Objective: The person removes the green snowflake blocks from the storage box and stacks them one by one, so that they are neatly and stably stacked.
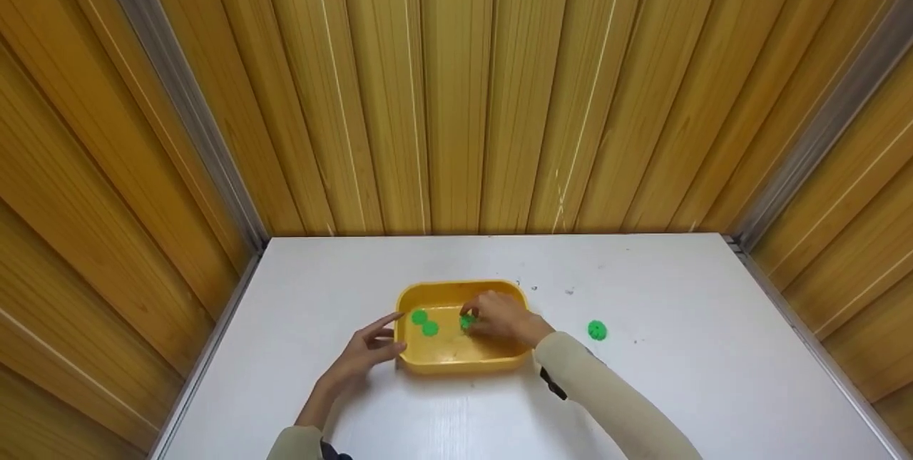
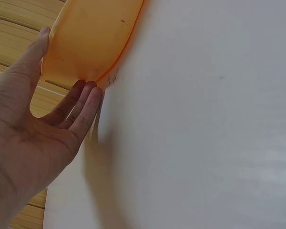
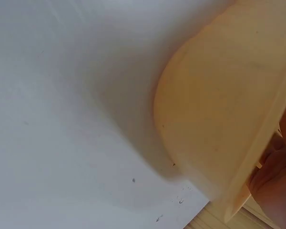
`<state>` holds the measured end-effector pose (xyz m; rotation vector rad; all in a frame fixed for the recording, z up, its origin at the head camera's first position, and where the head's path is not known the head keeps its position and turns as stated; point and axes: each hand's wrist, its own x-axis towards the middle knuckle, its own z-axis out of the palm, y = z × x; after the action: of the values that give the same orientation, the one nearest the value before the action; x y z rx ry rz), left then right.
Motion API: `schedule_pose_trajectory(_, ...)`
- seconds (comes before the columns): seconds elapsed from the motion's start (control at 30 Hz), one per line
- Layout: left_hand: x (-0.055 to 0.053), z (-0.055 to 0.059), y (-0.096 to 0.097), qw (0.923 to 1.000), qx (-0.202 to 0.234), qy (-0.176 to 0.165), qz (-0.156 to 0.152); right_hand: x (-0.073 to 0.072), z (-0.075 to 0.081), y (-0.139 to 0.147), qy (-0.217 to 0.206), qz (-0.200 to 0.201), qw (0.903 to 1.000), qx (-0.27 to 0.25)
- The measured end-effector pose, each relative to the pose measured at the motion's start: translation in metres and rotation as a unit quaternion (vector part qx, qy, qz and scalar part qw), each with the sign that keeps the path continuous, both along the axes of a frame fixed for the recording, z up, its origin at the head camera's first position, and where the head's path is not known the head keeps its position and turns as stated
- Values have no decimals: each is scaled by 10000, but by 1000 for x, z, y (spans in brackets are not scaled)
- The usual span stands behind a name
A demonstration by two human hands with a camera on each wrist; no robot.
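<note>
A yellow plastic tray [image 1: 463, 367] sits on the white table. Two small green scalloped discs [image 1: 429, 329] lie inside it, toward its left end. My right hand [image 1: 499, 317] reaches over the tray's right side and pinches another green scalloped disc [image 1: 467, 322] with curled fingers, low inside the tray. In the right wrist view the tray's outer wall [image 3: 219, 100] hides most of that hand. At the tray's left end, my left hand [image 1: 367, 351] touches the rim and outer wall with its fingers spread and fairly straight. The left wrist view shows its open palm [image 2: 43, 148].
One more green disc [image 1: 597, 330] lies on the table [image 1: 685, 389] right of the tray. Dark specks mark the tabletop behind and right of the tray. Wood-patterned panels [image 1: 456, 89] stand at the back and both sides, with grey metal posts [image 1: 185, 89] at the corners.
</note>
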<state>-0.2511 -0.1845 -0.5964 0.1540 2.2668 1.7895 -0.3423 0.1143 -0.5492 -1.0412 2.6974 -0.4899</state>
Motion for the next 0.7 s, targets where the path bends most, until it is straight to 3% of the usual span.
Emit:
schedule_pose_trajectory(0.27,3,3,-2,10000,13,33,-17,6,19,17,411,167,9990,6)
schedule_pose_trajectory(0.5,3,2,1,9999,76,47,-124,11,27,37,702,146,9974,63)
schedule_pose_trajectory(0.7,2,2,2,10000,29,-14,-59,12,35,52,710,83,9974,8)
